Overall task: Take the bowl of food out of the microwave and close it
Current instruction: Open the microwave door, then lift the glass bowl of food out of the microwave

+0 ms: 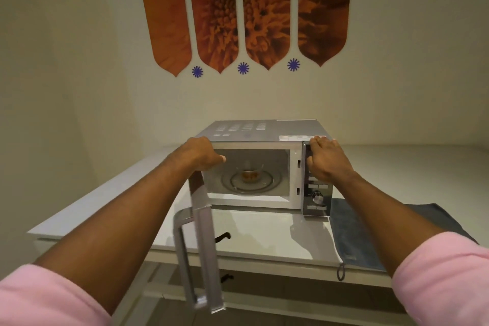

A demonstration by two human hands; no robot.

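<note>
A silver microwave (264,131) stands on a white counter (264,235). Its door (206,241) is swung wide open toward me, seen edge-on, with the curved handle on its left side. Inside, a small clear glass bowl (249,173) with orange-brown food sits in the middle of the turntable. My left hand (202,153) grips the top edge of the open door at the microwave's upper left corner. My right hand (326,161) lies flat against the control panel at the upper right, fingers over its top edge.
A blue-grey towel (370,235) lies on the counter right of the microwave, its loop hanging over the front edge. A small dark handle (223,237) shows just right of the door. A bare wall with orange flower decals rises behind.
</note>
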